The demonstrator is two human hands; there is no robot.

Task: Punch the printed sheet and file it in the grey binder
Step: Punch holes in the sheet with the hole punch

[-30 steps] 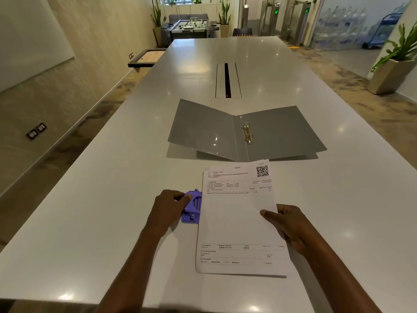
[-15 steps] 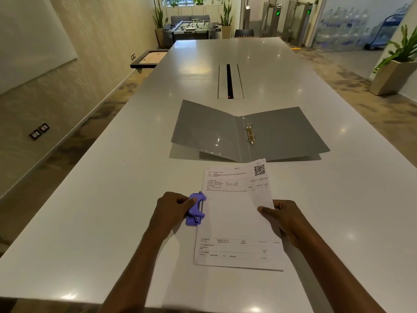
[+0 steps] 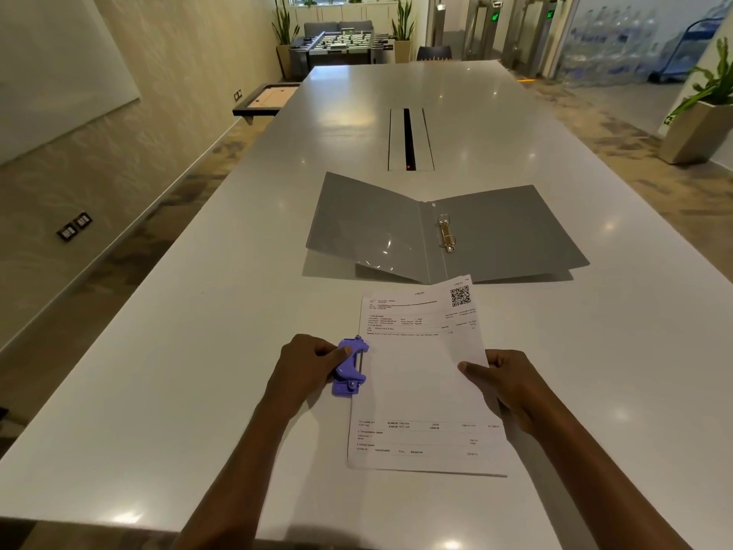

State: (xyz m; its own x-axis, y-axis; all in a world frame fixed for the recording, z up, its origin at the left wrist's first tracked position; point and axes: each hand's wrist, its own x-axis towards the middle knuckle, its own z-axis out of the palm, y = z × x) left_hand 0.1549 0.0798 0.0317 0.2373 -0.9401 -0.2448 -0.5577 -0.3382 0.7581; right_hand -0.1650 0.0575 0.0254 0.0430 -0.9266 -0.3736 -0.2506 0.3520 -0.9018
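While the left hand (image 3: 305, 367) grips the punch (image 3: 348, 371), the right hand (image 3: 511, 385) pinches the printed sheet (image 3: 420, 391) between them.

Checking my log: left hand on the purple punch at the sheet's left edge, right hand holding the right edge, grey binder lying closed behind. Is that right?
One slip: the head view shows the grey binder lying open, not closed. Left hand on the purple punch, right hand on the right edge of the sheet: both correct.

An office — long conference table (image 3: 198, 371) with cable slot (image 3: 408, 138), whiteboard (image 3: 51, 65), turnstiles (image 3: 496, 29), foosball table (image 3: 337, 43).
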